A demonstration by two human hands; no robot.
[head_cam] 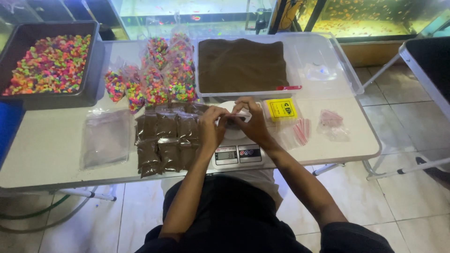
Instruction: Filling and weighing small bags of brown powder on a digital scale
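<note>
Fingers point(224, 117) of left hand point(211, 129) and right hand point(253, 122) pinch a small clear bag point(236, 115) above the digital scale point(236, 151) on the bench point(56, 150).

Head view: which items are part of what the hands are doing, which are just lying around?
In hand:
left hand and right hand, both on a small clear bag
digital scale beneath
tray of brown sand
filled brown bags

Lying about:
bin of coloured gravel
bags of coloured gravel
yellow packet
empty clear bags

We see a grey tub point(91, 61) of coloured gravel (left corner), a yellow packet point(281, 109), and fish tanks point(361, 16) behind the table point(47, 145).
</note>
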